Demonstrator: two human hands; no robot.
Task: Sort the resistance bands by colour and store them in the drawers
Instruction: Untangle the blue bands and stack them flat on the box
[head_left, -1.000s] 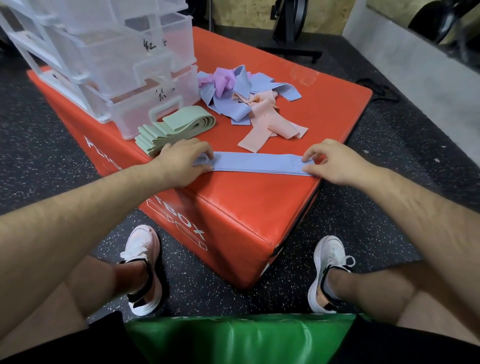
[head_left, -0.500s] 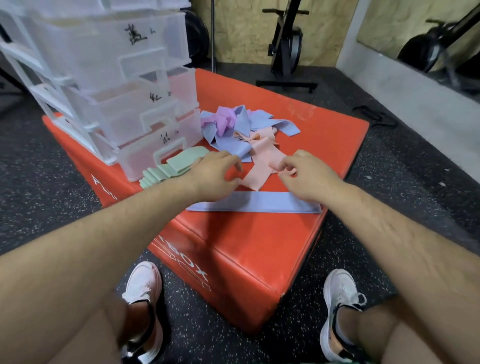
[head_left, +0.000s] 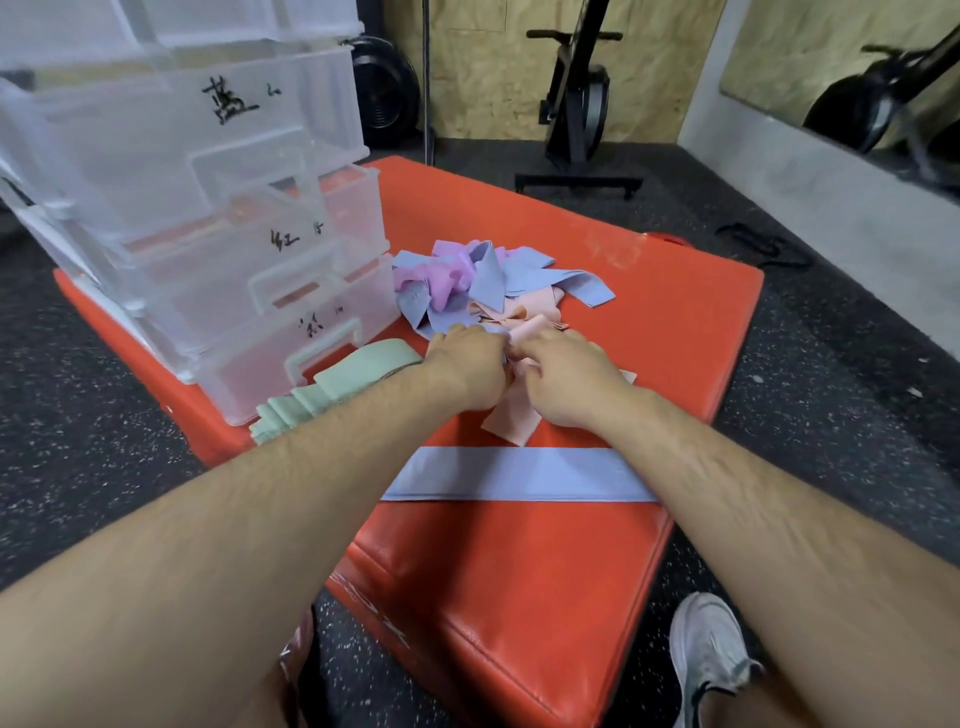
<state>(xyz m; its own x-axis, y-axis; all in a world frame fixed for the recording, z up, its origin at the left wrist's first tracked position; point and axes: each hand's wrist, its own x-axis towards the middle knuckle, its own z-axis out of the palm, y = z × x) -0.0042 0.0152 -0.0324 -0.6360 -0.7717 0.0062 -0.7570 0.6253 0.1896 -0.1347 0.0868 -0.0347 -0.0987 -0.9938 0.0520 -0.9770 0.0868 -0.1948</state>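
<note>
The floor is dark rubber matting with small white speckles. At the back stands a wall of pale chipboard panels. Before this wall a black exercise machine on a flat black base stands upright, and to the left of it a round black weight plate leans, with a thin metal pole just beside. On the right runs a low light-grey wall, with a mirror above it. A black strap lies on the floor near the grey wall. The light is even and soft.
</note>
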